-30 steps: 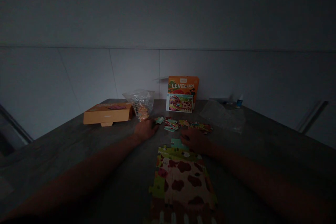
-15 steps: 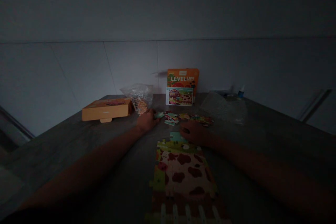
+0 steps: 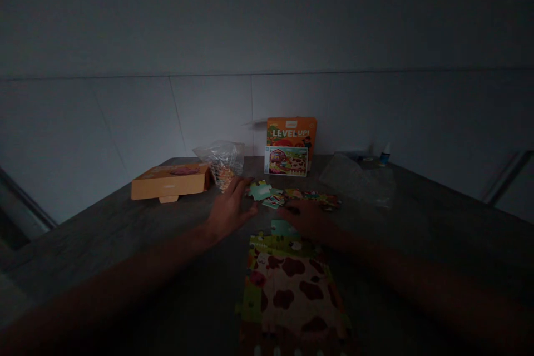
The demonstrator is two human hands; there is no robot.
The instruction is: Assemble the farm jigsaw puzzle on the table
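On the table in front of me lies a partly joined jigsaw puzzle (image 3: 292, 289) showing a spotted cow, with a pale green piece (image 3: 281, 227) at its far edge. My left hand (image 3: 229, 211) is open, thumb and fingers apart, just left of a light green puzzle piece (image 3: 259, 191). Past the far edge of the joined part, my right hand (image 3: 311, 221) hovers or rests with bent fingers; dim light hides whether anything is in them. Beside it are a small heap of loose pieces (image 3: 274, 200) and a row of darker puzzle pieces (image 3: 321, 198).
An orange "LEVEL UP!" box (image 3: 292, 125) stands at the back with a farm picture card (image 3: 287, 162) against it. Left are an orange box part (image 3: 169, 184) and a plastic bag of pieces (image 3: 223, 164). Right are a clear bag (image 3: 359, 179) and a small bottle (image 3: 385, 154).
My left hand has come nearer and its fingers have spread, uncovering the light green piece. My right hand has shifted slightly left. The view has tipped up a little.
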